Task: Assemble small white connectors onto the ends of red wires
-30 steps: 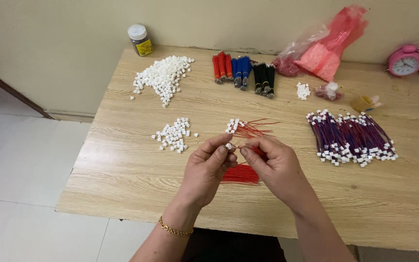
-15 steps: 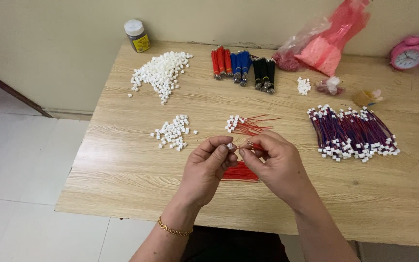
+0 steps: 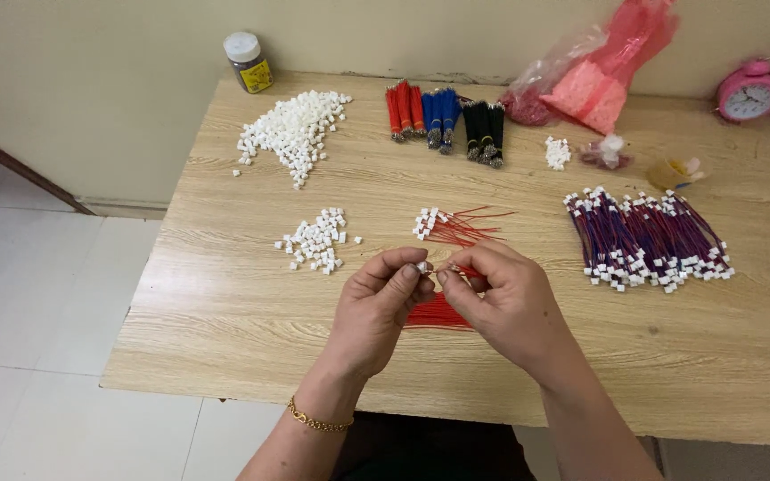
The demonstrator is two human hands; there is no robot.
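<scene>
Both hands (image 3: 443,298) have barely shifted, well inside table (image 3: 225,356) edges.

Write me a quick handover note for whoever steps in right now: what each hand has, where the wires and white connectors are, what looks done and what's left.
Left hand: pinching a small white connector at the fingertips.
Right hand: pinching a red wire up against that connector; whether it is seated is too small to tell.
Loose red wires lie under the hands. Small connector pile sits left of them, big pile farther back.
Done: a few red wires with connectors just beyond the hands; purple bundle with connectors at right.
Left: the loose red wires, plus red, blue and black bundles at the back.
</scene>
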